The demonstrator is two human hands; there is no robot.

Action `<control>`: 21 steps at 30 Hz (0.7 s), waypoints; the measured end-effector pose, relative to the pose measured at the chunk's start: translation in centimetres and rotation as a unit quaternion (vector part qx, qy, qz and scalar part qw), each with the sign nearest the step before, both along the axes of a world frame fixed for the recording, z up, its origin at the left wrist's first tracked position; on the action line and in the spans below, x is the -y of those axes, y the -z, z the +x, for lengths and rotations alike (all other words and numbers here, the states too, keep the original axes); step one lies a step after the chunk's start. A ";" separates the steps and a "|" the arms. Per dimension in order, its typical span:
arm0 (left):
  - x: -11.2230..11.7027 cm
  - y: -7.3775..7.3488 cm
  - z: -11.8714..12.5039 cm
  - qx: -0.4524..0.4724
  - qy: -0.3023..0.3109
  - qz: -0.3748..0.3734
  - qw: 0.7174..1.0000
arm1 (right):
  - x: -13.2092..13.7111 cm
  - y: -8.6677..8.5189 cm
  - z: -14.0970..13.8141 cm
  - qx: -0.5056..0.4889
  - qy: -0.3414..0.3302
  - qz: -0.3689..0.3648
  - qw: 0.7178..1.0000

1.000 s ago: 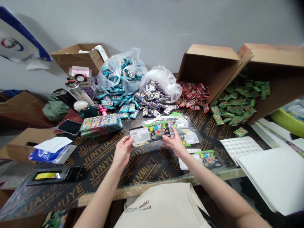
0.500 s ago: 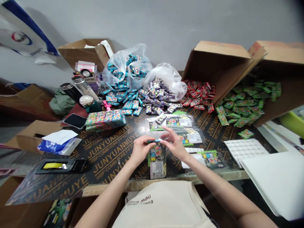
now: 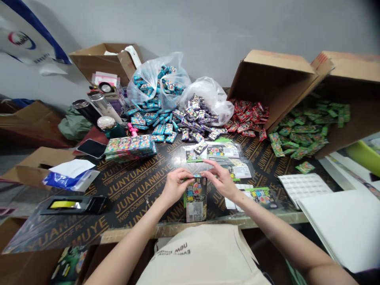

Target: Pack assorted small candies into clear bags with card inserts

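Observation:
Both hands hold one clear printed packet (image 3: 196, 198) upright over the near edge of the dark table (image 3: 139, 190). My left hand (image 3: 175, 185) pinches its top left corner. My right hand (image 3: 219, 180) pinches the top right corner, fingers curled together. More flat packets (image 3: 225, 152) of the same kind lie just beyond my hands, and another packet (image 3: 263, 196) lies to the right. Heaps of small candy packs spread along the back: blue packs (image 3: 154, 114), purple packs (image 3: 196, 118), red packs (image 3: 247, 116) and green packs (image 3: 303, 134).
Tipped cardboard boxes (image 3: 273, 83) stand at the back right. A stack of colourful boxes (image 3: 130, 146), flasks (image 3: 101, 107) and a phone (image 3: 93, 147) sit at the left. White sheets (image 3: 344, 225) lie at the right, a tape holder (image 3: 74, 205) at the near left.
The packet went from lying sideways, held at its ends, to hanging upright nearer to me. Both hands came together at its top edge.

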State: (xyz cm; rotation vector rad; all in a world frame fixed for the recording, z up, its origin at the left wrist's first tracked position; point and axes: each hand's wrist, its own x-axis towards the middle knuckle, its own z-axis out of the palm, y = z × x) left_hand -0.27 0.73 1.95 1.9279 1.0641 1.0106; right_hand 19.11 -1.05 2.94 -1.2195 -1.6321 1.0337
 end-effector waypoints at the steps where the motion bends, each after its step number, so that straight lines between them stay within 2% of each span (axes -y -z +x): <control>1: 0.0 0.0 0.0 -0.005 0.002 0.004 1.000 | -0.4 -0.5 0.3 0.023 -0.006 0.010 1.000; 3: 0.0 0.0 0.0 -0.011 0.002 0.005 1.000 | -1.6 -1.5 0.7 0.066 -0.003 0.045 0.997; 5: 0.0 0.1 0.0 -0.006 -0.007 -0.003 1.000 | -3.1 -2.2 0.8 0.097 -0.029 0.060 0.993; 7: 0.0 0.1 0.1 0.005 -0.028 -0.019 0.999 | -4.4 -2.3 0.3 0.105 -0.109 0.019 0.988; 9: 0.1 0.0 0.1 0.011 -0.045 -0.033 0.998 | -5.3 -2.1 -0.3 0.096 -0.196 -0.052 0.975; 11: 0.2 -0.2 0.1 0.007 -0.044 -0.032 0.998 | -5.6 -1.8 -1.0 0.087 -0.246 -0.107 0.959; 15: 0.4 -0.2 0.1 -0.009 -0.036 -0.011 0.999 | -5.7 -1.6 -1.6 0.082 -0.248 -0.149 0.954; 21: 0.4 0.3 0.8 -0.011 -0.091 -0.004 0.996 | -5.8 -0.8 -1.5 0.058 -0.234 -0.139 0.960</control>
